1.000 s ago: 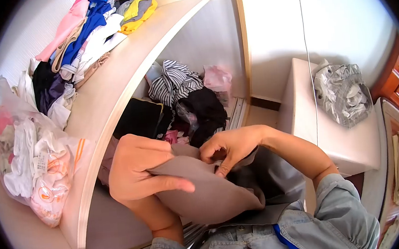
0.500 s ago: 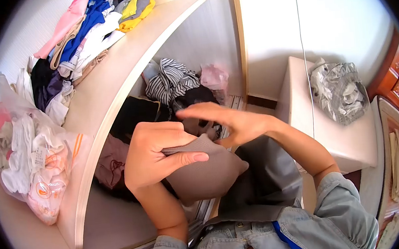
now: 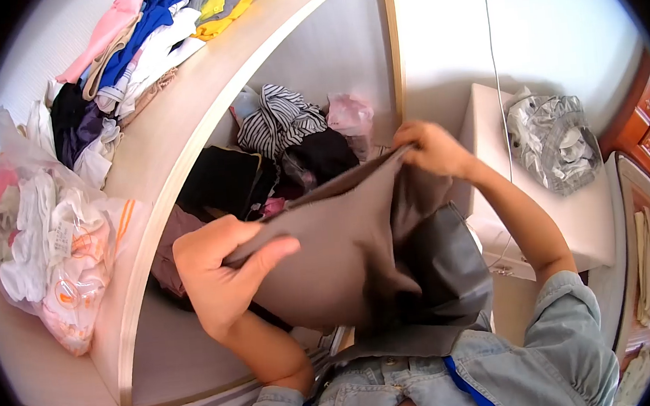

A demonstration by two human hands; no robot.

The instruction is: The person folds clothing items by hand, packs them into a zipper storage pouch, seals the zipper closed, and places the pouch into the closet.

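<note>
A taupe cloth garment (image 3: 318,261) is stretched between my two hands in front of my lap. My left hand (image 3: 219,268) grips its left edge, the thumb lying over the fabric and the fingers behind it. At the upper right corner, my right hand (image 3: 431,149) is closed on the cloth. Its top edge runs slanting between the hands, and the lower part hangs in dark folds. Behind it, in the lower compartment, lie a black folded cloth (image 3: 220,182) and a striped black and white cloth (image 3: 280,122).
A curved shelf (image 3: 182,130) holds piled clothes (image 3: 126,58) and a clear bag of clothes (image 3: 61,239). To the right, a pale cabinet (image 3: 480,137) bears a crumpled clear plastic bag (image 3: 553,143). A thin cable (image 3: 493,45) hangs before the wall.
My right hand, apart from the cloth's edge half a second ago, now grips it and has moved up and right. The garment is spread wider. My left hand has moved slightly left and down.
</note>
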